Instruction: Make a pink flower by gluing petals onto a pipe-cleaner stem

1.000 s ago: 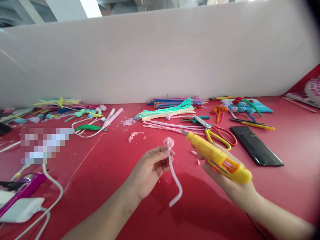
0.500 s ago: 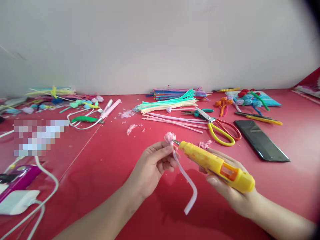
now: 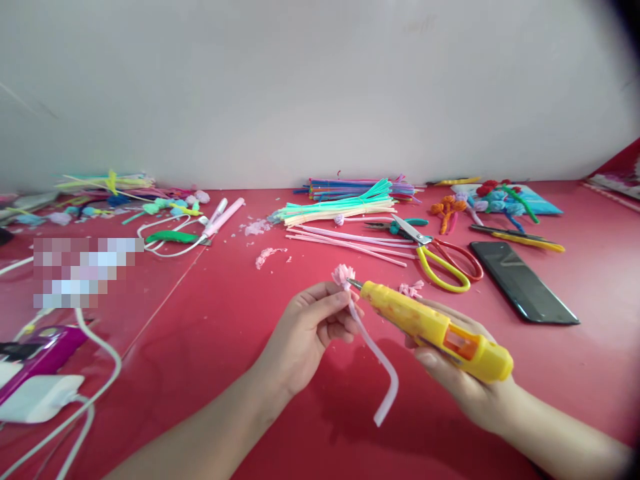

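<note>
Between thumb and fingers, my left hand [image 3: 315, 327] pinches a pink pipe-cleaner flower [image 3: 343, 275] just below its bloom. The flower's pale stem [image 3: 375, 350] hangs down and bends toward the front. My right hand [image 3: 465, 373] is wrapped round a yellow hot glue gun [image 3: 430, 327], pointing left. Its metal nozzle tip is at the base of the bloom, touching or nearly touching it. Just beyond the glue gun lies a small pink pipe-cleaner piece [image 3: 411, 289], partly hidden by it.
Scissors [image 3: 443, 260] and pliers [image 3: 400, 225] lie behind the glue gun, a black phone [image 3: 525, 283] to the right. Bundled pipe cleaners [image 3: 340, 207] lie near the wall. A pink hair straightener [image 3: 225, 217], white cables [image 3: 113, 360] and a purple power strip [image 3: 50, 360] are on the left.
Both hands, with the flower and glue gun, appear shifted very slightly right; the background on the left shifts too. The nozzle stays at the base of the bloom.
</note>
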Motion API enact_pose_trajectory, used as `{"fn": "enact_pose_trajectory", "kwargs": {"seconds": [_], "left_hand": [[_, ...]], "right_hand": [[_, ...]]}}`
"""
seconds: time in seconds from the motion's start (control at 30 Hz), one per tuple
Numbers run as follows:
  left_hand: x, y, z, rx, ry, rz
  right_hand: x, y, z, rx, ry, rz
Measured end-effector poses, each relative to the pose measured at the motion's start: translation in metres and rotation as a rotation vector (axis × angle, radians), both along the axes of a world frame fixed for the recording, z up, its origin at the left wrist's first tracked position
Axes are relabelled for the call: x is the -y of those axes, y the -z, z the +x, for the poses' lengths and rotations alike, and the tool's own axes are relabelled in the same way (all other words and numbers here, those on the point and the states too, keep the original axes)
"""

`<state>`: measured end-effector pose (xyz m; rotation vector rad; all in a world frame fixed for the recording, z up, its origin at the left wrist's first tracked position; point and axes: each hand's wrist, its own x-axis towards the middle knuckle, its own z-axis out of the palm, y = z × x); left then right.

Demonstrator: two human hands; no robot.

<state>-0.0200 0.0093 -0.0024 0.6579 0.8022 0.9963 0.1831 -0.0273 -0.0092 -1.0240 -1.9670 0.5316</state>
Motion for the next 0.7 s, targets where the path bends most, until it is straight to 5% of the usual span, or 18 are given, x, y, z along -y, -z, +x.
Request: {"fn": "enact_pose_trajectory", "kwargs": {"seconds": [0.5,0.7], "left_hand": [[0.0016,-0.0011,-0.0005,-0.013,-0.024,0.000],[0.0011,-0.0023,0.0000,-0.177,-0.051,0.122]], "right_hand": [[0.0006,0.0016,-0.0007,-0.005,0.014,-0.022],[0.0004,-0.0001,-0.0022,0.004,0.039,-0.067]]}}
